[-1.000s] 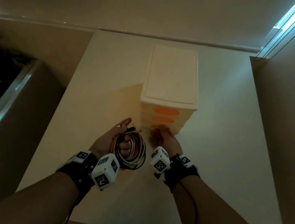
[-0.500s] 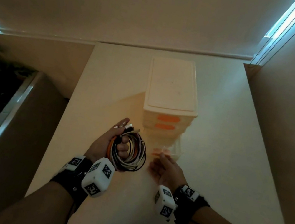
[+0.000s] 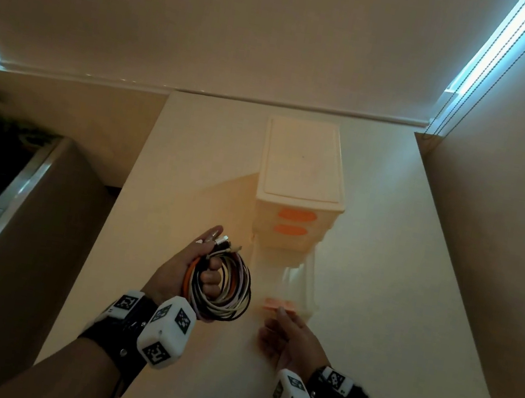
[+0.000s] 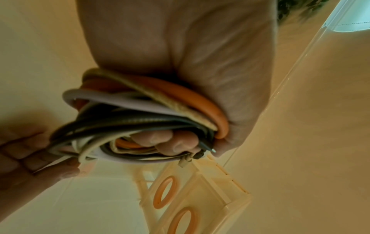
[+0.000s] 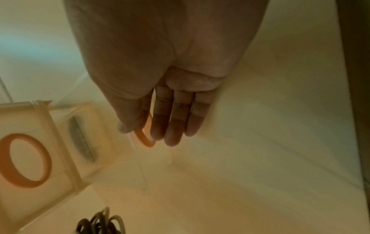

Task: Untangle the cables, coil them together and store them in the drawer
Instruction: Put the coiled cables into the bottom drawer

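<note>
With bottom drawer (image 3: 300,288) pulled out | left hand (image 3: 188,268) fisted around cable coil (image 3: 225,288) | right hand (image 3: 291,341) loose-fingered at orange handle (image 3: 278,305) | risk: loops springing apart, snagging drawer rim

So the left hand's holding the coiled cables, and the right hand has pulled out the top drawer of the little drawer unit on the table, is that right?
Not quite: the bottom drawer is pulled out, not the top. The head view shows the two upper drawers closed, while the right hand is at the bottom drawer's orange handle. The rest stands: the left hand grips the coiled cables, and the drawer unit stands on the table.
</note>
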